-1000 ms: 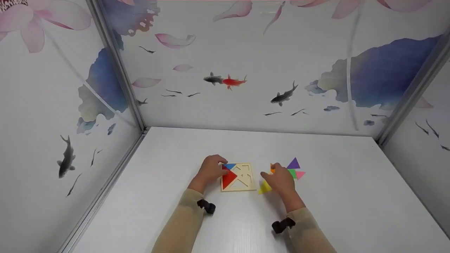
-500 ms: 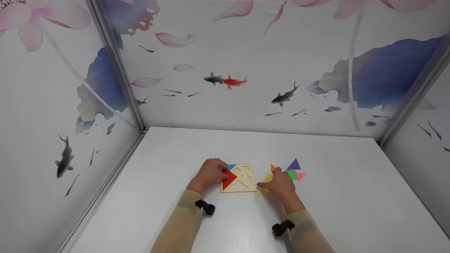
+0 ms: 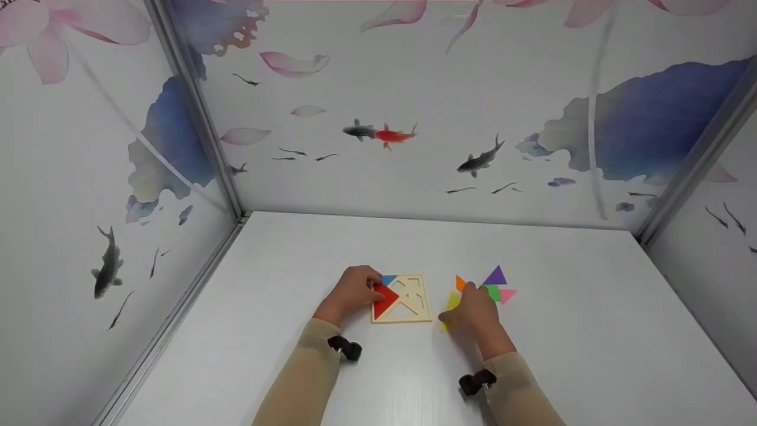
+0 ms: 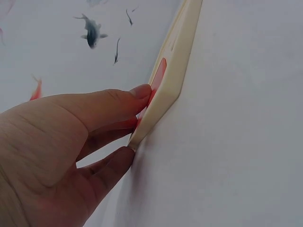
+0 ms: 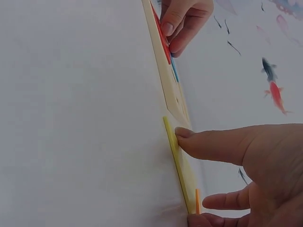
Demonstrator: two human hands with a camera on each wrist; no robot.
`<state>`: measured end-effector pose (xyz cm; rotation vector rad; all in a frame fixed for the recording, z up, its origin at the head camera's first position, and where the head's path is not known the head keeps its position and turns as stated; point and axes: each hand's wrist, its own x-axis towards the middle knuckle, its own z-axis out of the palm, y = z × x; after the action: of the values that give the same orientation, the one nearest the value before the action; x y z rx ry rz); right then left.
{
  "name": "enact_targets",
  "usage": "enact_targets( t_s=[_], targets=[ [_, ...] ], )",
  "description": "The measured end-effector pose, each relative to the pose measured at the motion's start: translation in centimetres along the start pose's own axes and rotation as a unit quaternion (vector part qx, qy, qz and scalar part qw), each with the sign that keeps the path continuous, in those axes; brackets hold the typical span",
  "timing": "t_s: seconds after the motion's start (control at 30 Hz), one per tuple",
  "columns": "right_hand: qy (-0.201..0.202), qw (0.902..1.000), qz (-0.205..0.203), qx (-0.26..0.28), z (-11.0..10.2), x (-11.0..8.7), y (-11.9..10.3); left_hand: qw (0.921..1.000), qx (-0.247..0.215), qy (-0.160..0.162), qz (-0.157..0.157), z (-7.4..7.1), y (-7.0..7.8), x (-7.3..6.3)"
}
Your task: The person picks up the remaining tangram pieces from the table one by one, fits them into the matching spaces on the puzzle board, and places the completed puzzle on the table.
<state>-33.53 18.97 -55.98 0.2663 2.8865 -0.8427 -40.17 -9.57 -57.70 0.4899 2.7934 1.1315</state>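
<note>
My left hand [image 3: 353, 289] holds the left side of a wooden tangram board [image 3: 417, 313]. In the left wrist view its thumb rests on the red triangle [image 4: 157, 82] set in the board, and its fingers touch the edge. A blue piece [image 3: 388, 279] lies in the board's top left, partly covered by that hand. My right hand [image 3: 476, 310] grips a yellow triangle [image 5: 180, 165] flat on the table, thumb near one end and a fingertip at the other. An orange piece [image 3: 460, 283] lies just beyond these fingers.
A purple triangle [image 3: 496, 276], a green piece [image 3: 492, 292] and a pink triangle [image 3: 507, 295] lie right of my right hand on the white table [image 3: 390, 378]. Printed walls [image 3: 414, 189] enclose the table at the back and sides.
My right thumb has moved down onto the yellow triangle and drawn in towards the fingers. The yellow triangle has shifted slightly. The left hand dropped a little and now stays on the board.
</note>
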Motion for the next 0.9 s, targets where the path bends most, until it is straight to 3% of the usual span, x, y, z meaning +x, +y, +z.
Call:
enact_targets(
  t_s=[0.17,0.6,0.9],
  targets=[
    [-0.007,0.9999,-0.009,-0.004,-0.2,0.1,0.0,1.0,0.002,-0.002,-0.006,0.0,0.0,-0.1],
    [-0.048,0.9987,0.015,0.0,-1.0,0.3,0.1,0.9994,-0.001,-0.002,-0.034,-0.1,0.5,-0.5],
    [-0.055,0.9984,-0.004,-0.011,-1.2,0.4,0.4,0.9999,0.001,-0.012,-0.011,-0.3,0.5,-0.3]
  ],
)
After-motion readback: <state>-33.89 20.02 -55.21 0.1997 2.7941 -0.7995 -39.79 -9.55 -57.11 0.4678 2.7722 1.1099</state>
